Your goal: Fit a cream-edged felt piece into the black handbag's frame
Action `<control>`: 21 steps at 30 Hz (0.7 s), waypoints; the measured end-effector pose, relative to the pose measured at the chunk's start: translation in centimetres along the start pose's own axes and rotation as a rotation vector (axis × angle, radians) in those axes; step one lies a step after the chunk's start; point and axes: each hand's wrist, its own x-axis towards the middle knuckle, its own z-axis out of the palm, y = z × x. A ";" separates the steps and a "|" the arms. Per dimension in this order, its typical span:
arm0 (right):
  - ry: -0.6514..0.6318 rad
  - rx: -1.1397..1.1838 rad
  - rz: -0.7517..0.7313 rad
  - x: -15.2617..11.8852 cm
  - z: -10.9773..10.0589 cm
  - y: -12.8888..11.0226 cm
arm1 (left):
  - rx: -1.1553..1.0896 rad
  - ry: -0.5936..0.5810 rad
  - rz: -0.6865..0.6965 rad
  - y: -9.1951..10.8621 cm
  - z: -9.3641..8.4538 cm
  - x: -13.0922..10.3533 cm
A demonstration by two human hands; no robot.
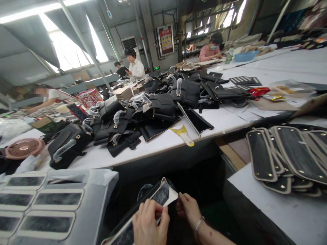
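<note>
1. my piece: cream-edged black panel (160, 194), lower centre of frame, tilted, far end up; black bag material runs right along its edge.
2. left hand (150, 223): narrow pinch, thumb and fingers bunched on the panel's edge, covering its middle.
3. right hand (189, 210): fingers curled in close at the rounded far corner, thumb side on the rim; lower fingertips lost in shadow, can't tell how hard they press.
4. handling, my guess: light, fairly stiff panel, softer floppy material round it; not fragile, though the pale edging could scuff or mark.
5. best hold, i'd say: rim and corner, thumb against fingers; the smooth dark face may slip.
6. nearby: similar panels (47, 226) lower left, studded panels (297, 149) stacked at right, black handbags (160, 103) heaped upper centre.
</note>
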 end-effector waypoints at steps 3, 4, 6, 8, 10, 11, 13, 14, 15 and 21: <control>-0.032 -0.225 -0.447 -3.4 -3.1 -1.6 | 0.002 0.009 -0.006 0.1 0.0 -0.1; -0.065 -0.391 -0.767 -4.6 -3.8 -2.1 | 0.002 0.009 -0.009 0.1 0.0 -0.1; -0.094 -0.731 -1.324 -6.5 -4.3 -3.2 | -0.004 0.012 -0.016 0.2 0.0 -0.2; -0.049 -0.998 -1.633 -7.3 -3.8 -4.0 | -0.018 0.019 -0.021 0.3 0.0 -0.3; 0.032 -1.150 -1.727 -7.3 -2.9 -4.4 | -0.031 0.027 -0.025 0.4 -0.1 -0.3; 0.057 -1.205 -1.749 -7.1 -2.6 -4.5 | -0.035 0.028 -0.025 0.4 -0.1 -0.4; 0.089 -1.275 -1.775 -6.6 -2.2 -4.5 | -0.040 0.027 -0.021 0.5 -0.2 -0.4; 0.096 -1.293 -1.781 -6.4 -2.1 -4.4 | -0.042 0.025 -0.018 0.5 -0.2 -0.4; 0.095 -1.300 -1.782 -6.2 -2.0 -4.3 | -0.044 0.026 -0.017 0.6 -0.2 -0.4; 0.078 -1.278 -1.784 -6.0 -1.8 -4.1 | -0.098 0.033 -0.035 0.5 -0.4 -0.4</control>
